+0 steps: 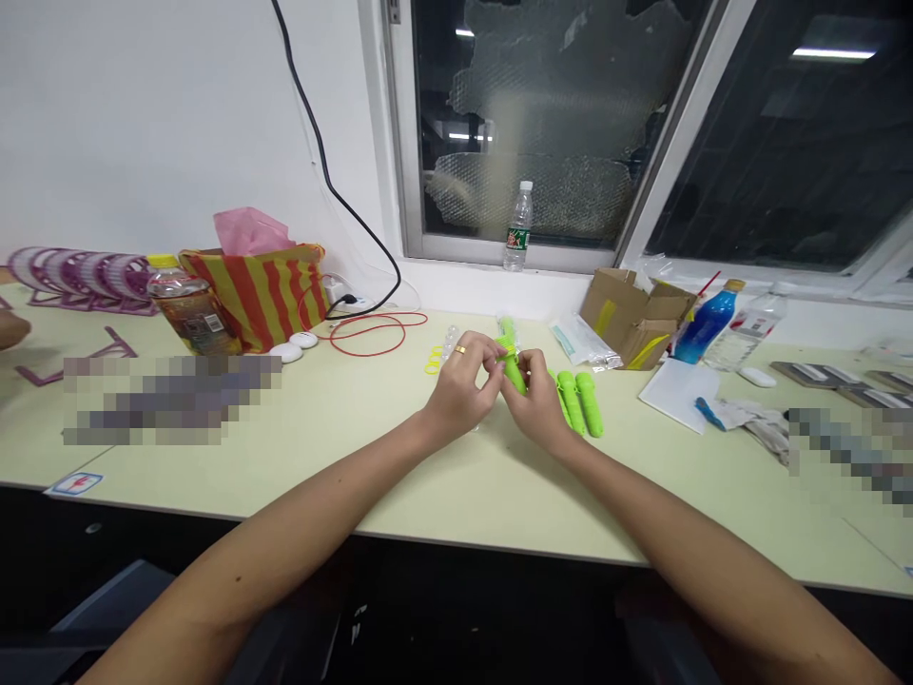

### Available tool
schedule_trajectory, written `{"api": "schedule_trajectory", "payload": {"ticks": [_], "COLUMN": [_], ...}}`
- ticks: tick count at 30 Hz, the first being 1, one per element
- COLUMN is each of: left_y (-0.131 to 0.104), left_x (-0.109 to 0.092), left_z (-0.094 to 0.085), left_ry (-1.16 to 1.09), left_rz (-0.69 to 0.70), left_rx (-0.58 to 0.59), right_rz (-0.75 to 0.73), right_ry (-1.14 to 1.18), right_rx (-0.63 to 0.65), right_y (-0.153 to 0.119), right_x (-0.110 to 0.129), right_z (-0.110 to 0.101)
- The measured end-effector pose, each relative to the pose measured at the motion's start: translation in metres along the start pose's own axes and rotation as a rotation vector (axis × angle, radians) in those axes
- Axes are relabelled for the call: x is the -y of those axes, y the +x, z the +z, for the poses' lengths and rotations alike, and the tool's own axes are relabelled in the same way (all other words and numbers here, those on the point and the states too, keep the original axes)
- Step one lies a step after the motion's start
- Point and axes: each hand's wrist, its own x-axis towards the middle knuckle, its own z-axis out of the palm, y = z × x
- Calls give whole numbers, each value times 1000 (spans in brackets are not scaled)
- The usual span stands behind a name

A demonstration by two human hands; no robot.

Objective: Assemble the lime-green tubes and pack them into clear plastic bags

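Note:
A bright green plastic tube [513, 374] with a wider ribbed top is held upright, slightly tilted, above the table between my hands. My right hand [536, 404] is closed around its body. My left hand [463, 382], with a ring on one finger, pinches at the tube's upper part; whether a small piece sits between those fingertips is hidden. Just right of my right hand, several similar green tubes [589, 404] lie side by side. Behind my hands is another green piece [507, 326] by a clear wrapper. Small yellow rings [433, 360] lie left of my left hand.
At the back left stand a drink bottle [192, 309] and a striped bag [275, 295], near a red cable [367, 333]. At the right are a cardboard box [631, 319], a blue bottle [709, 323], white paper [674, 390] and a glove [748, 419]. Another person's hand [12, 330] shows far left.

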Motion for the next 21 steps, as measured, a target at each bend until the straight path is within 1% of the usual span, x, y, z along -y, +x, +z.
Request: {"api": "schedule_trajectory", "payload": {"ticks": [7,11,18,20,21], "left_y": [-2,-2,-5,-5,-4], "left_x": [3,2,7,9,9], "left_z": [0,0,2,1,0], "left_ry": [46,62,98,115,128], "left_rz": [-31,-96,-266,-273,-267], "left_rx": [1,28,143,144,124], "right_rz": [19,26,-3,-30,-51], "right_ry": [-33,-72,-252,-312,-341], "right_rx": [4,16,41,52,55], "right_y": [0,-1,-1,1,2], "right_x": [1,-1,-14,-16,-16], "right_z": [0,0,0,-1,-2]}}
